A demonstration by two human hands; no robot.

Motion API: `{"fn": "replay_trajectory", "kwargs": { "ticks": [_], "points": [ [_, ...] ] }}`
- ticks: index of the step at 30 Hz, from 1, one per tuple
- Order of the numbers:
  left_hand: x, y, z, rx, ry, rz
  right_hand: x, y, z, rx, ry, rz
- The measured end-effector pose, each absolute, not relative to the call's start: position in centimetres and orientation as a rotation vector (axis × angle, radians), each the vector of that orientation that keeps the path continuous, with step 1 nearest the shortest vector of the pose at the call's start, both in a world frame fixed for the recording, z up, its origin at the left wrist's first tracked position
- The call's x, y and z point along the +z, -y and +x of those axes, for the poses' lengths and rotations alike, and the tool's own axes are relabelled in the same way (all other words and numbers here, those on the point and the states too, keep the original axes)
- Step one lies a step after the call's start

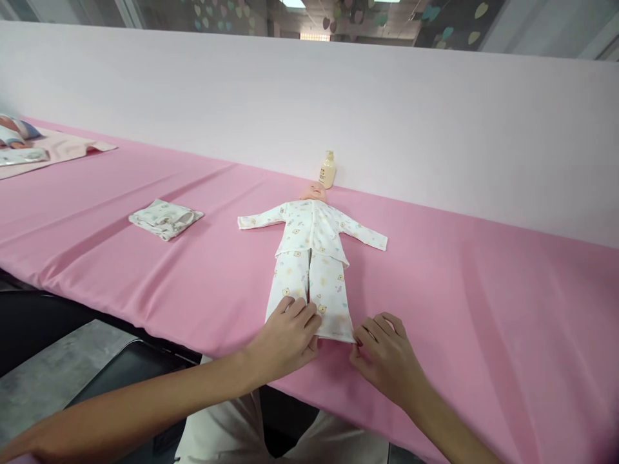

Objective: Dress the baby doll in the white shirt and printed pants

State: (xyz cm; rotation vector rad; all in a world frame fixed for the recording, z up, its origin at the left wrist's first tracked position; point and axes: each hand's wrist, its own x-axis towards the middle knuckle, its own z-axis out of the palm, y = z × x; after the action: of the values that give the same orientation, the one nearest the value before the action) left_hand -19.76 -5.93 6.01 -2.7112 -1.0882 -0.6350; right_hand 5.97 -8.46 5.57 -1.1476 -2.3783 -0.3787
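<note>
On the pink cloth lies a baby doll [314, 191] dressed in a white printed top [312, 225] with both sleeves spread out. Below the top, white printed pants [331, 290] stretch toward me, legs side by side. My left hand [287, 338] is closed, its fingers pinching the inner corner of the hem of the pant leg on the right. My right hand [387, 354] pinches the outer corner of the same hem. Between them the hem is drawn out straight. The left hand covers the end of the other pant leg.
A pale yellow pump bottle [327, 171] stands behind the doll's head, by the white wall [309, 103]. Folded printed clothing [166, 219] lies to the left. At the far left, another doll's part and cloth rest on a light pink blanket [68, 149]. A dark chair [135, 374] is below the table edge.
</note>
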Motion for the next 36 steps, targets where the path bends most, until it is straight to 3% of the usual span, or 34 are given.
{"fn": "replay_trajectory", "kwargs": {
  "ticks": [8, 16, 24, 31, 36],
  "points": [
    [7.7, 5.1, -24.5, -0.894, 1.374, -2.923, 5.5, 7.2, 9.2, -0.158, 2.386, -1.188],
    [6.5, -13.9, -34.0, -0.806, 1.629, -2.457, 4.7, -7.3, 14.5, -0.119, 2.078, -1.602],
    [5.2, -25.0, -31.1, -0.512, 1.769, -2.497, 4.0, -22.3, 10.7, -0.105, 2.196, -1.688],
    [5.0, -28.5, -29.7, -0.44, 1.712, -2.496, 5.9, -23.7, 12.4, -0.408, 2.36, -1.645],
    [4.7, -29.8, -30.4, -0.392, 1.686, -2.479, 6.0, -22.6, 13.9, -0.43, 2.332, -1.661]
  ]
}}
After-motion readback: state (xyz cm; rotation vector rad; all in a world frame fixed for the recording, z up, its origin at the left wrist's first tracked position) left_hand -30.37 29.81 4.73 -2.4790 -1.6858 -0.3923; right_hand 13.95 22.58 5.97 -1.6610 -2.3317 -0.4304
